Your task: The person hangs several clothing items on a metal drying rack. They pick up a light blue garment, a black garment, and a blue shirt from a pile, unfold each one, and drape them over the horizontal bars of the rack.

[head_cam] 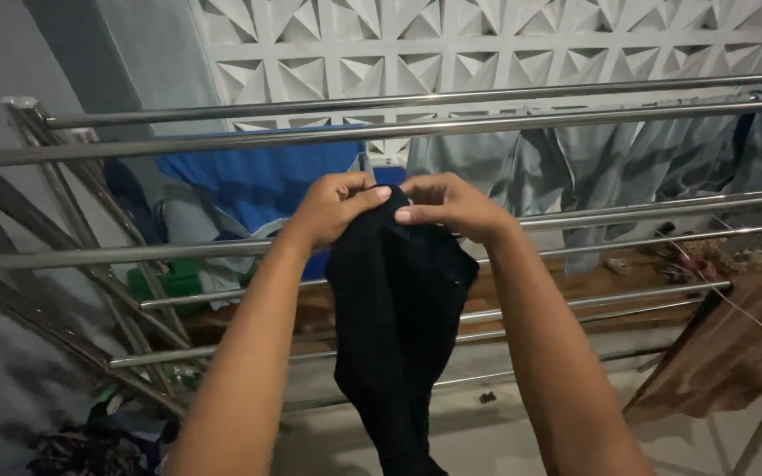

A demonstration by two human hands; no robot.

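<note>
Open air between camera and drying rack [222,254], taken up only by both forearms and the hanging black garment [399,317]. Narrow slots between the rack's steel rails; wider gaps along the lower rails near the left end. Upper rails at the right end blocked by draped grey cloth [593,167]; middle of the rack behind the hands closed off by blue fabric [257,181]. Brown cloth [734,344] filling the lower right corner. Heap of clothes [90,445] crowding the floor at lower left. Patterned white wall [487,44] just behind the rack.
</note>
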